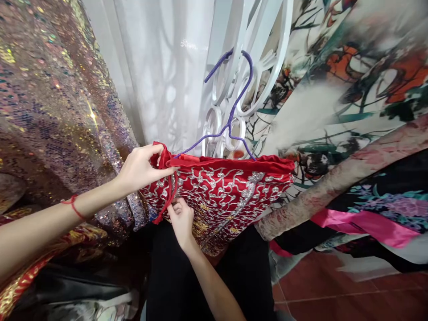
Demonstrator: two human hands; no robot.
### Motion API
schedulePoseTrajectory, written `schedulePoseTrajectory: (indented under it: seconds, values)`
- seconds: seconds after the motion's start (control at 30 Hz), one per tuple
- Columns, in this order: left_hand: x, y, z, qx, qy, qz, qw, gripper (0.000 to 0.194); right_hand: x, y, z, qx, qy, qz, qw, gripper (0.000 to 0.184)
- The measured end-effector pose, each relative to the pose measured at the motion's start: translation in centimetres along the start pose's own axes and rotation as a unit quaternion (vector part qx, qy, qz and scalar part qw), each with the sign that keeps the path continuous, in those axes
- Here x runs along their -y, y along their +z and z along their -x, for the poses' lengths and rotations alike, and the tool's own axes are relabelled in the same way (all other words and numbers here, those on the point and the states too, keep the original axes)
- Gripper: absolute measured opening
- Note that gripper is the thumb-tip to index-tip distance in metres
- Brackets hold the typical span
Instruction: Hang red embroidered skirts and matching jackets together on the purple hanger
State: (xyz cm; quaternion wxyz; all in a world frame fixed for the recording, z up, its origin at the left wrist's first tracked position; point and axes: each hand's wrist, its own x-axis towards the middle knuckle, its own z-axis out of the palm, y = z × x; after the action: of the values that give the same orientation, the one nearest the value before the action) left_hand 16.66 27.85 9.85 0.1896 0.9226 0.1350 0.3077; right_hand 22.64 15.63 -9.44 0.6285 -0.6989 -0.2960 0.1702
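A red garment (220, 191) with silver and gold embroidery hangs before me on a purple wire hanger (230, 113). The hanger's shoulders disappear inside the gathered red waistband. With my left hand (143, 165), which wears a thin red wrist string, I pinch the waistband's left corner between thumb and fingers. Just below, my right hand (182, 218) has its fingers closed on a red drawstring (171, 191) that dangles from the band. The far side of the garment is hidden.
Sequined cloth (80, 111) drapes at the left. A white curtain (163, 67) and white scrolled metalwork (257, 76) stand behind the hanger. Floral fabric (351, 80), a pink ribbon (364, 225) and dark flowered cloth fill the right, above a red tiled floor (317, 290).
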Motion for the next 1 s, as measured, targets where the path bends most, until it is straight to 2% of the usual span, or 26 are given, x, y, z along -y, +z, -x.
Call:
schedulePoseTrajectory:
  seconds: [0.07, 0.13, 0.27, 0.37, 0.5, 0.63, 0.77, 0.83, 0.93, 1.0]
  values:
    - [0.0, 0.0, 0.0, -0.002, 0.000, 0.002, 1.000, 0.038, 0.3, 0.3, -0.1, -0.005, 0.008, -0.020, 1.000, 0.021]
    - [0.0, 0.0, 0.0, -0.002, 0.000, 0.004, 1.000, 0.037, 0.4, 0.4, -0.3, 0.009, 0.045, -0.081, 0.996, 0.018]
    - [0.1, 0.1, 0.0, 0.002, -0.001, 0.004, 1.000, 0.036, 1.0, -0.3, -0.5, 0.063, 0.127, -0.228, 0.963, 0.021]
    - [0.0, 0.1, -0.1, -0.001, 0.000, 0.000, 1.000, 0.036, 1.7, -1.1, -0.4, 0.073, 0.127, -0.281, 0.949, 0.021]
    - [-0.3, 0.0, -0.1, -0.002, 0.002, 0.002, 1.000, 0.036, 2.5, -1.1, 0.0, 0.037, 0.121, -0.305, 0.944, 0.027]
    - [-0.5, 0.1, 0.0, -0.005, 0.002, 0.008, 1.000, 0.035, 3.0, -0.8, 0.5, 0.025, 0.090, -0.306, 0.947, 0.027]
    - [-0.7, -0.1, 0.0, 0.000, 0.001, -0.005, 1.000, 0.030, 3.5, -1.3, 0.6, 0.050, 0.040, -0.236, 0.970, 0.024]
    - [-0.6, -0.3, -0.2, 0.025, 0.012, -0.018, 0.999, 0.026, 3.7, -1.7, 0.6, 0.057, 0.029, -0.194, 0.979, 0.023]
    - [-0.2, -1.2, -0.6, 0.091, 0.027, -0.056, 0.994, 0.021, 3.9, -2.4, 0.5, 0.048, 0.009, -0.155, 0.987, 0.020]
    - [-0.3, -2.1, -0.3, 0.100, 0.020, -0.104, 0.989, 0.026, 3.9, -2.7, 0.4, 0.047, 0.002, -0.127, 0.991, 0.020]
